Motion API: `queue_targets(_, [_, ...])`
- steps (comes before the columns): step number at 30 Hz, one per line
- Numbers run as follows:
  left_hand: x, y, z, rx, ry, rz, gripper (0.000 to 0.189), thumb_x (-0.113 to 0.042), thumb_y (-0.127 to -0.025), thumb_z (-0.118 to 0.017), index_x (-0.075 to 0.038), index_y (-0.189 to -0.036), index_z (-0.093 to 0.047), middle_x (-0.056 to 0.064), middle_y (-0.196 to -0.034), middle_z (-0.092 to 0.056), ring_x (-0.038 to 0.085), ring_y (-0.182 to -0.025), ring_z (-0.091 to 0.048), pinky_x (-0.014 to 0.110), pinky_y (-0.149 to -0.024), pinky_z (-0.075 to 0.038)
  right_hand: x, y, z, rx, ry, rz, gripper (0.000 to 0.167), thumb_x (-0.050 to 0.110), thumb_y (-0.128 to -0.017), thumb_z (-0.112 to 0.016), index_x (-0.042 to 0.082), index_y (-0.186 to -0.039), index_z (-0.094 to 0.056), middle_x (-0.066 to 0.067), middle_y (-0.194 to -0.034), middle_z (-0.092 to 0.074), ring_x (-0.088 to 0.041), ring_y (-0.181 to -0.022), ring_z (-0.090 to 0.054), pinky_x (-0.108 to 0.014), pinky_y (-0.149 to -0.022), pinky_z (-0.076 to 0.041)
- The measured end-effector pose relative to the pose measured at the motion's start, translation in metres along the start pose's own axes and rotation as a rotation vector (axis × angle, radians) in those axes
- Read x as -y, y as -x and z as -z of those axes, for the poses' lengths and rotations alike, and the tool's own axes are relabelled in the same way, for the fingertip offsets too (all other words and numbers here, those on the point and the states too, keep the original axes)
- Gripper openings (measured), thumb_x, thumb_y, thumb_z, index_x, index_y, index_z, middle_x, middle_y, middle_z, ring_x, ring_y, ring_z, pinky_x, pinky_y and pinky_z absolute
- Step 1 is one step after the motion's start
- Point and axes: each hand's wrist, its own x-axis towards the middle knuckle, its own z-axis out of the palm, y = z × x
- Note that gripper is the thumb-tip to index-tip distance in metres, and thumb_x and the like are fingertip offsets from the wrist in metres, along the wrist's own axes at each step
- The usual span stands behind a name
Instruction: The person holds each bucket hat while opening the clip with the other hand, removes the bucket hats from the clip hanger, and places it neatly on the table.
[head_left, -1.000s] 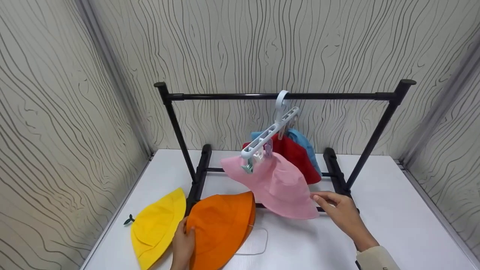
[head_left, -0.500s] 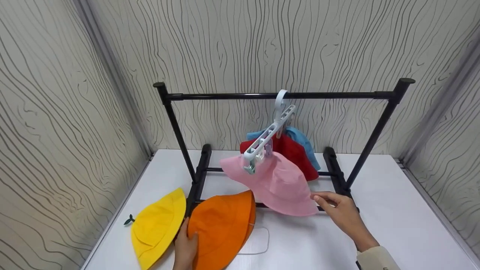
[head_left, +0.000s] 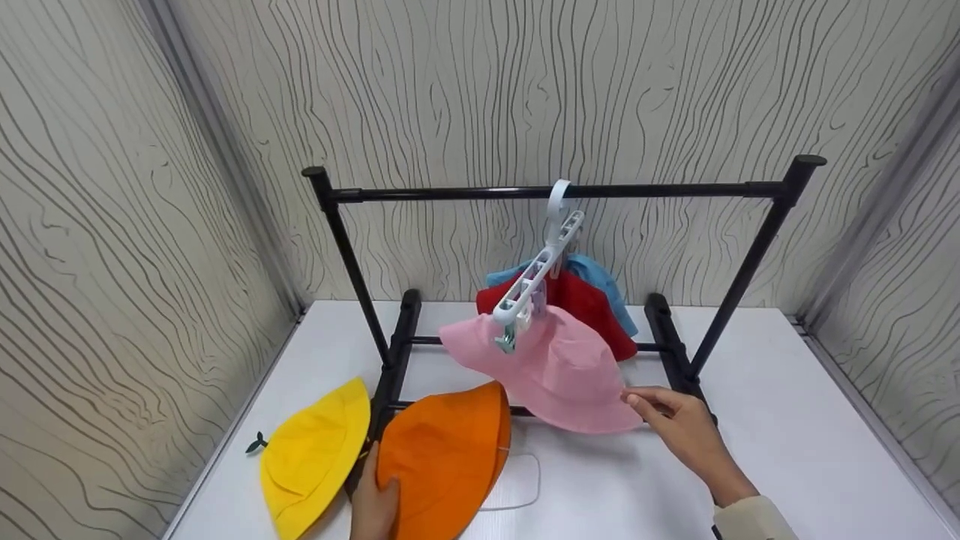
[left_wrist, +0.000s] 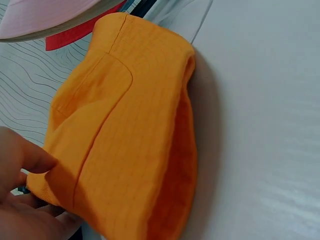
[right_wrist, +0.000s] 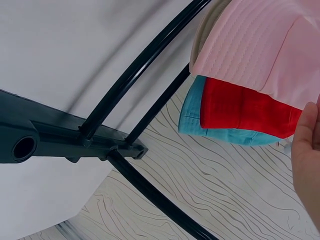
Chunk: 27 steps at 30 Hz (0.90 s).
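My left hand [head_left: 375,499] grips an orange bucket hat [head_left: 442,454] by its crown, low at the front of the table. In the left wrist view the thumb lies over the orange cloth and the other fingers go underneath. With thumb and fingertips my right hand [head_left: 686,435] pinches the brim of a pink bucket hat [head_left: 566,367]. That pink hat hangs from a pale blue clip hanger [head_left: 534,274], under its lilac and white clips. A teal clip [head_left: 507,341] sits at the hanger's near end. Behind the pink hat hang a red hat [head_left: 592,304] and a light blue hat [head_left: 600,276].
A black rack [head_left: 675,190] carries the hanger on its top bar; its feet and lower bars stand on the white table [head_left: 780,420]. To the left lies a yellow hat [head_left: 311,450] with a green sprout on top. A thin white cord [head_left: 538,480] trails from the orange hat.
The hanger has turned slightly, its near end going right and the red and blue hats shifting left. My left hand has moved a little right on the orange hat; my right hand keeps its pinch.
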Motion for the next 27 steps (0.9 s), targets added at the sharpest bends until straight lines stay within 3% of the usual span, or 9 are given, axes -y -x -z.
queue_targets(13, [-0.006,0.01,0.005,0.055,0.066,0.076,0.071,-0.004,-0.092,-0.05,-0.003,-0.153,-0.014,0.027,-0.155,-0.02,0.046,-0.14,-0.023,0.06,-0.113,-0.022,-0.005,0.0,0.001,0.015,-0.037,-0.025,0.026,0.023,-0.094,-0.061,0.01,-0.115,-0.07,-0.007,-0.114,-0.07,-0.005,-0.095,-0.066,-0.012,-0.082,-0.051])
queue_targets(17, [-0.009,0.012,0.008,0.067,0.045,0.088,0.07,-0.005,-0.092,-0.05,-0.003,-0.153,-0.015,0.028,-0.154,-0.02,0.047,-0.14,-0.022,0.06,-0.113,-0.022,-0.005,0.0,0.0,0.006,-0.027,-0.013,0.026,0.024,-0.094,-0.061,0.01,-0.114,-0.07,-0.006,-0.113,-0.071,-0.005,-0.095,-0.066,-0.014,-0.083,-0.052])
queue_targets(21, [-0.011,0.015,0.01,0.054,-0.048,0.03,0.068,-0.009,-0.091,-0.053,0.001,-0.15,-0.021,0.031,-0.15,-0.028,0.048,-0.136,-0.03,0.06,-0.109,-0.029,-0.005,0.001,0.0,-0.008,-0.053,-0.002,0.024,0.021,-0.093,-0.063,0.008,-0.112,-0.071,-0.007,-0.11,-0.072,-0.007,-0.093,-0.067,-0.014,-0.08,-0.052])
queue_targets(27, [-0.016,0.019,0.013,0.039,-0.03,-0.109,0.059,-0.002,-0.089,-0.055,0.011,-0.142,-0.034,0.036,-0.144,-0.033,0.051,-0.132,-0.034,0.059,-0.107,-0.032,-0.005,0.001,-0.001,-0.012,-0.053,0.001,0.024,0.02,-0.093,-0.063,0.007,-0.111,-0.071,-0.008,-0.109,-0.072,-0.008,-0.092,-0.067,-0.013,-0.078,-0.052])
